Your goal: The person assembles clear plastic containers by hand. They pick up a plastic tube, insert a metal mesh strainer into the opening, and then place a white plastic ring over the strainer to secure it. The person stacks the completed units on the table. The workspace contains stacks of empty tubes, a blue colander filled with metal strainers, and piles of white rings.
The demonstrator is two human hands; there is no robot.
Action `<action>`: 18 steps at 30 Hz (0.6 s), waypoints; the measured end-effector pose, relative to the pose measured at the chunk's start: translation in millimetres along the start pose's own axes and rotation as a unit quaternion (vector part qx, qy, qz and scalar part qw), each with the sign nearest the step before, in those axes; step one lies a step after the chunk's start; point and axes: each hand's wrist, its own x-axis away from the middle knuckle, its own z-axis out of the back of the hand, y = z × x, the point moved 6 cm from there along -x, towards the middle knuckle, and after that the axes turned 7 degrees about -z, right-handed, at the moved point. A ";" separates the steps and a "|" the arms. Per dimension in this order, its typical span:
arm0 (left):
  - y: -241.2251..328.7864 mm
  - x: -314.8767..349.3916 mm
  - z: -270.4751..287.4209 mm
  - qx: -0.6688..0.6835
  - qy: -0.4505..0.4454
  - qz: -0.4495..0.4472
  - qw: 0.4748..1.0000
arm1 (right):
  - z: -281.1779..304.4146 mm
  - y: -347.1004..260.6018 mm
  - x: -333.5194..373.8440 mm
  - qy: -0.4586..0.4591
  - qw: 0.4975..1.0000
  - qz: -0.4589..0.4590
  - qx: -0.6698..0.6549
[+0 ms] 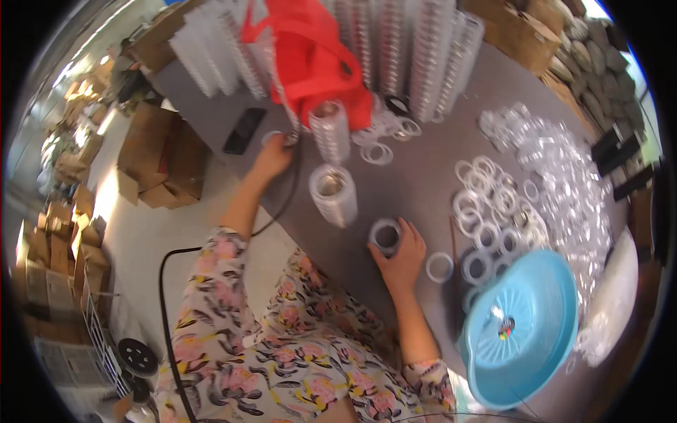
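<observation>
My right hand (404,259) curls its thumb and fingers around a round clear plastic ring (386,237) just above the grey table. Further out on the left, my left hand (273,156) has its fingers closed at the edge of another clear ring (271,138); the fingertips are partly blurred. Between the hands stand two short stacks of clear rings, a nearer stack (334,197) and a farther stack (329,134). A single flat ring (439,268) lies right of my right hand.
Loose rings (486,204) and a heap of clear plastic pieces (557,169) cover the right side. A blue basin (522,331) stands near right. A red bag (310,63) and tall ring stacks (427,56) are at the back. A phone (245,131) and black cable (163,282) are left.
</observation>
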 end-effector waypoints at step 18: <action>249.3 93.4 92.9 0.220 0.050 -0.332 0.916 | -4.1 1.1 1.6 -0.013 1.000 0.009 0.007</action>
